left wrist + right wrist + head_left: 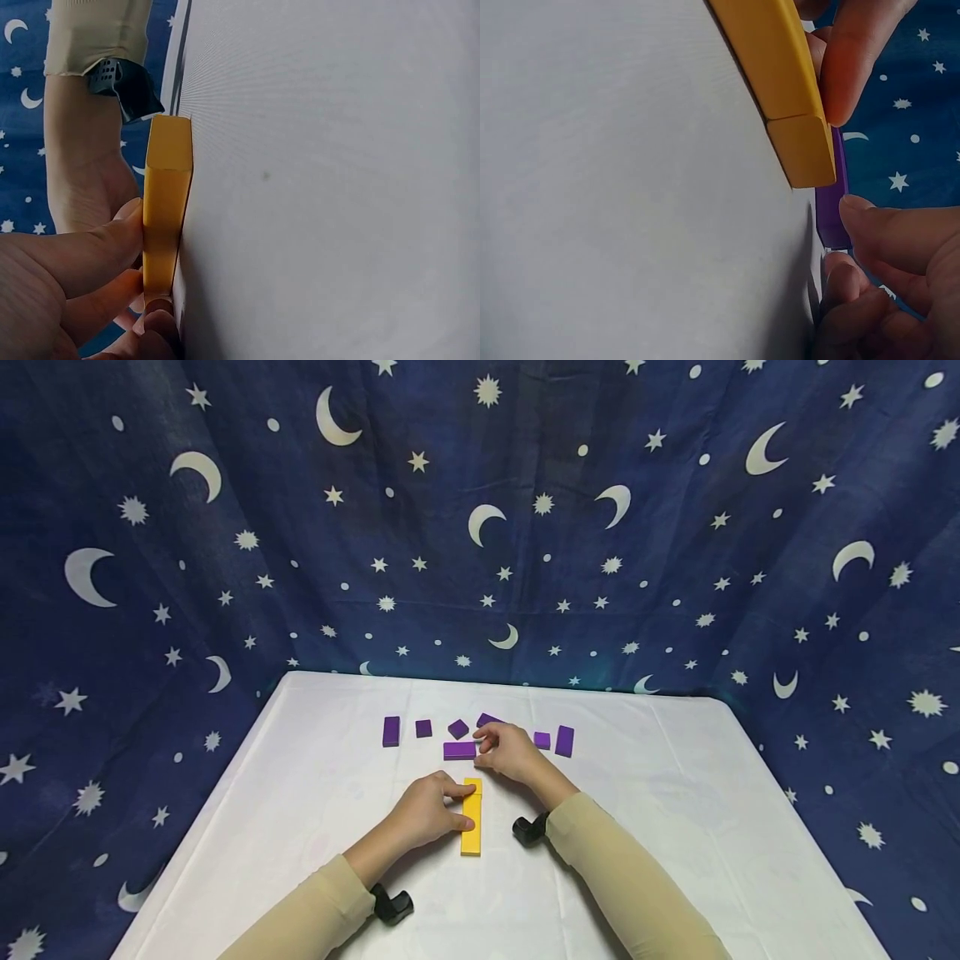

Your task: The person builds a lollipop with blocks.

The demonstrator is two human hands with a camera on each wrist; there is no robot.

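A long yellow block (471, 837) lies with a smaller yellow block (472, 783) against its far end. My left hand (431, 810) rests on them from the left, its thumb on the long block and its index finger on the small one. Just beyond them is a purple block (459, 751), lying crosswise. My right hand (517, 756) pinches the right end of that purple block between thumb and fingers. In the right wrist view, the yellow blocks partly hide the purple block (830, 217). Seen from the left wrist, the long yellow block (167, 210) stands out close beside my left thumb.
More purple blocks lie along the back: an upright-lying one (391, 732), two small ones (423, 728) (458, 729), and one partly behind my right hand (489, 719). To the right are a small purple block (542, 740) and a longer one (565, 741). A white cloth covers the table (660, 827).
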